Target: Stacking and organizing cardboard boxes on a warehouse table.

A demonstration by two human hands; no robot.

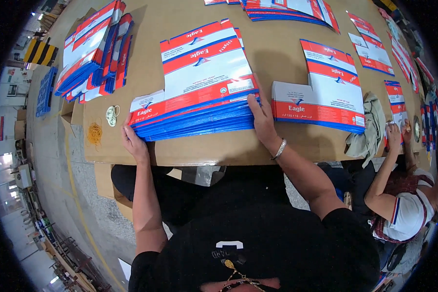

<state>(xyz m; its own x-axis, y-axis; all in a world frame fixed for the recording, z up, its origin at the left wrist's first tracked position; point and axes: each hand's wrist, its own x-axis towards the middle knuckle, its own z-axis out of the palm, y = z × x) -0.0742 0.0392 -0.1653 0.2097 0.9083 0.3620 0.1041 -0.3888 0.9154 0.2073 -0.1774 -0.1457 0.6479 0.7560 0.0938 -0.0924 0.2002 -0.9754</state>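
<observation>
A thick stack of flat, unfolded carton blanks point(199, 80), printed red, white and blue, lies in front of me near the table edge. Its blue edges fan out in layers toward me. My left hand point(135, 141) grips the stack's near left corner, fingers against its side. At the right end, my right hand point(264, 119) holds the near right corner, thumb on the blue edge and the other fingers behind. A second stack of the same blanks point(333, 87) lies just right of my right hand.
Bundled blanks point(95, 48) are piled at the far left of the brown table point(214, 152). Near them lie white bands point(112, 115) and yellow rubber bands point(95, 132). A grey-green cloth point(370, 124) hangs over the front edge. A co-worker point(406, 214) handles blanks at right. More stacks point(292, 10) lie at the back.
</observation>
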